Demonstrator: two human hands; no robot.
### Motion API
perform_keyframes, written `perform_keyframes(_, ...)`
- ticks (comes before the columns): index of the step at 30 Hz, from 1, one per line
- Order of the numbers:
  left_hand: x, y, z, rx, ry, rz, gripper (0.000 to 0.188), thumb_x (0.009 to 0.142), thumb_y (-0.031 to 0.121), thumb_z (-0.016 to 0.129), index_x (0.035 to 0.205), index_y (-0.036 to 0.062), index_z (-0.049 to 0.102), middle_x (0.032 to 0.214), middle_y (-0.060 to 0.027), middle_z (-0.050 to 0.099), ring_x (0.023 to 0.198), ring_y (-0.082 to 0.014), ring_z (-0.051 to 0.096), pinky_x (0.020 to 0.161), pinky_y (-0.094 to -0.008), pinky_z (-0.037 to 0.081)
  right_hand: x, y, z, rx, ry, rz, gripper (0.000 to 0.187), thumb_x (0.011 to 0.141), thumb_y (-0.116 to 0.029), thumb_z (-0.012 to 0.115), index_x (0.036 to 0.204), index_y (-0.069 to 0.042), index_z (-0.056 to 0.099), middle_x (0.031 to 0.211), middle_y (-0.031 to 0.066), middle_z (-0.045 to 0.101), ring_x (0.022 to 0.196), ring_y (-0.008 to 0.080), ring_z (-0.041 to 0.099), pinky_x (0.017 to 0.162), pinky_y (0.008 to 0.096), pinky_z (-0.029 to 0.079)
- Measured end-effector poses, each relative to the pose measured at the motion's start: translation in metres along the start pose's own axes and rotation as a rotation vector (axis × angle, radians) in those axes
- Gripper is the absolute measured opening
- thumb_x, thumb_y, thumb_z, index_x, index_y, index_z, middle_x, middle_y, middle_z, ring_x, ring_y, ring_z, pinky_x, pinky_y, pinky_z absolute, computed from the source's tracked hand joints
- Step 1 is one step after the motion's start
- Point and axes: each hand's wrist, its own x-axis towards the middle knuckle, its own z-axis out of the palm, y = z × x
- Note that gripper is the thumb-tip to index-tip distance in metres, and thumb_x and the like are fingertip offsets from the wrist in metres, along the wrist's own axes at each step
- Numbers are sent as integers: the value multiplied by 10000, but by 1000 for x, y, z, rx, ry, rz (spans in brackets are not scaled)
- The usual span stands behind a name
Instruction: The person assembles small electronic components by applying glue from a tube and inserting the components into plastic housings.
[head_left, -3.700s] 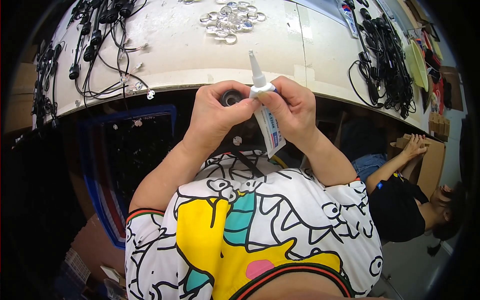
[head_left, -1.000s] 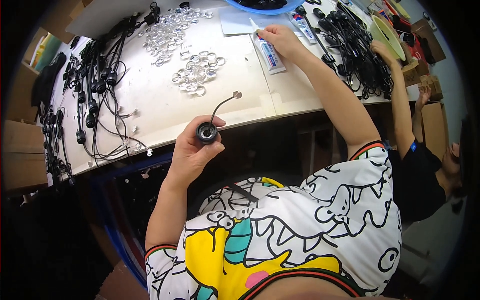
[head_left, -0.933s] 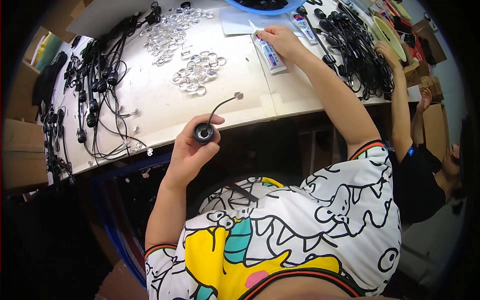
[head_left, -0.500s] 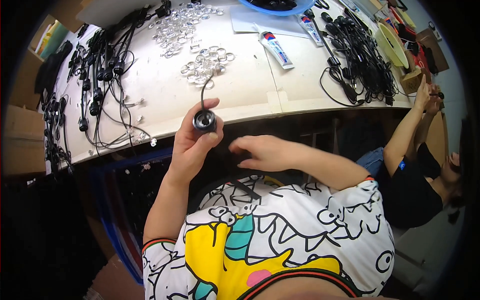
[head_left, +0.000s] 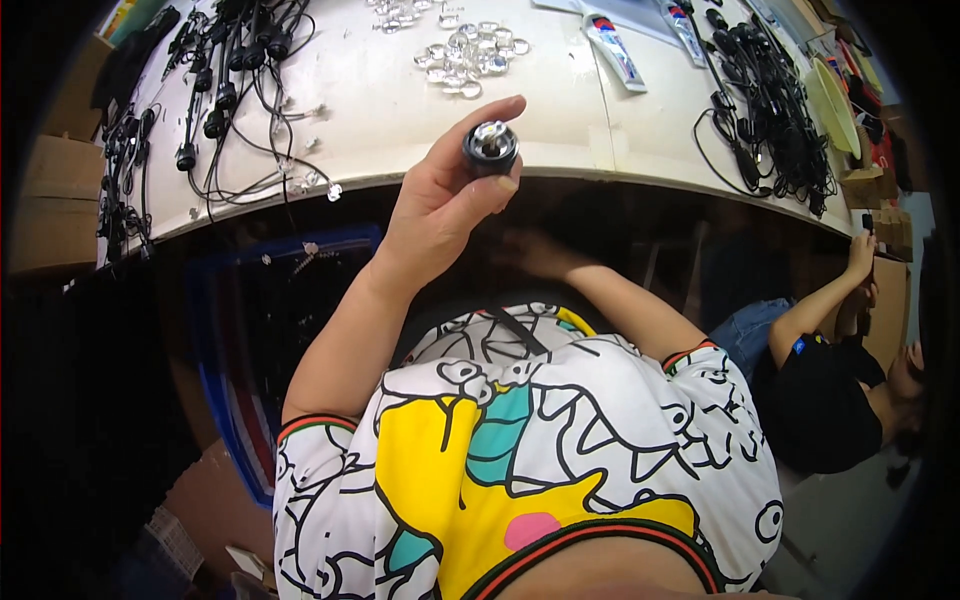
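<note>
My left hand (head_left: 440, 195) is raised in front of the white table's edge (head_left: 560, 160) and pinches a small black cylindrical part (head_left: 490, 148) with a shiny clear top between thumb and fingers. My right hand (head_left: 532, 253) hangs lower, in the shadow under the table edge; its fingers are too dark to read and nothing shows in it. A pile of clear lens pieces (head_left: 468, 58) lies on the table just beyond the held part. A white tube (head_left: 612, 38) rests farther right.
Bundles of black cabled parts lie at the table's left (head_left: 215, 95) and right (head_left: 770, 110). A blue crate (head_left: 235, 340) sits under the table, cardboard boxes (head_left: 50, 190) at the left. Another person (head_left: 835, 390) sits at the right by a pale green dish (head_left: 830, 95).
My right hand left the tube on the table and dropped below the table edge. My left hand lifted the black part higher and turned its shiny top toward me.
</note>
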Motion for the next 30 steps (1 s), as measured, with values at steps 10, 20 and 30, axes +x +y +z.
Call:
perform_keyframes(10,0,-8,4,-30,-73,-85,502,815,8,572,1284,37,394,905,5,495,801,-36,467,740,-151,397,40,66,48,217,118,4,422,827,-435,532,725,-43,651,734,198,602,733,296,589,719,383,436)
perform_keyframes(20,2,-3,-14,55,82,-35,491,782,-54,534,1249,24,406,853,-39,552,744,-74,503,659,-192,427,-29,-90,-74,-207,-277,27,228,819,-212,563,975,-56,619,911,169,617,891,298,582,795,372,448)
perform_keyframes(30,0,-9,-28,55,178,36,592,781,340,647,1200,-17,428,618,9,396,552,-78,332,519,-217,278,38,-111,-195,-538,719,-145,228,793,-228,601,978,-95,601,881,68,597,723,196,556,683,296,449)
